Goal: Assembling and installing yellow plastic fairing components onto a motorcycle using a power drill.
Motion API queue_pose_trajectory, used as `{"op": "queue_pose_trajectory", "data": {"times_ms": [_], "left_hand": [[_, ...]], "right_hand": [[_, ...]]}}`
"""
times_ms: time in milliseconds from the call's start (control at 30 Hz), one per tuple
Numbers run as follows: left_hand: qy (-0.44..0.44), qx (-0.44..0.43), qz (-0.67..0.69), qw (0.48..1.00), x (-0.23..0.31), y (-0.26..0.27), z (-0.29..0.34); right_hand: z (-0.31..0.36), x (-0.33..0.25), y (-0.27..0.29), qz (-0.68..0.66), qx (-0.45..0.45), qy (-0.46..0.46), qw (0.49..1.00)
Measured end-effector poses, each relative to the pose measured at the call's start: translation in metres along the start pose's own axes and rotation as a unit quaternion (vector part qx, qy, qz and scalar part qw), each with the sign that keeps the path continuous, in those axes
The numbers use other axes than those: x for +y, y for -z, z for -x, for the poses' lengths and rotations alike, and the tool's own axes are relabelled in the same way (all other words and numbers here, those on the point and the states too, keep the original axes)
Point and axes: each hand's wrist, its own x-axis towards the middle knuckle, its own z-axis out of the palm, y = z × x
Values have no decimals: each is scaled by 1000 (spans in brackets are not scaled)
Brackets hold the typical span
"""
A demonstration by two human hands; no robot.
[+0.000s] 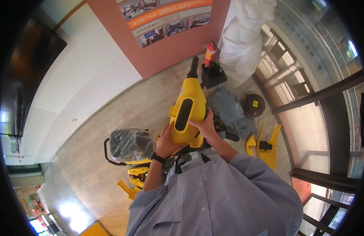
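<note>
A yellow scooter handlebar cover [195, 92] with a long dark display panel [184, 115] lies between my hands. My left hand [165, 142] holds its near left side, the fingers partly hidden against it. Around the right edge closes my right hand [205, 126], its thumb resting on top beside the display. A black handlebar grip [193, 67] sticks out beyond the cover's far end. To the right, a second black grip [232, 137] points outward. Whether the cover is fastened underneath cannot be seen.
Left of me is a plastic-wrapped scooter seat [131, 144] with a black rail. Yellow body panels [270, 151] lie at the right, beyond them a dark helmet [254, 105] and grey panel [227, 104]. A fire extinguisher [210, 54] and white statue [243, 39] stand by the wall.
</note>
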Motion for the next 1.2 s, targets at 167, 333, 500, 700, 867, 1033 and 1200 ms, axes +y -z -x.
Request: {"op": "queue_pose_trajectory", "data": {"times_ms": [167,333,500,700,867,1033,1200], "left_hand": [[-50,12,-43,998,-31,-11,0],[73,-75,444,890,-62,0,-5],[169,-100,313,929,-82,24,3],[245,-136,342,897,-103,12,27],[235,-118,367,892,-91,10,26],[228,-125,372,891,-90,6,26],[227,-72,374,896,-91,-4,25]], "right_hand": [[3,4,-6,23,33,-8,999],[2,-4,-12,-35,32,-1,999],[10,-40,-6,-75,8,-70,995],[12,-28,-3,-4,-7,-106,994],[19,-40,-1,-2,-31,-80,996],[16,-43,-4,30,-30,-58,997],[14,-48,-10,76,2,-25,997]]}}
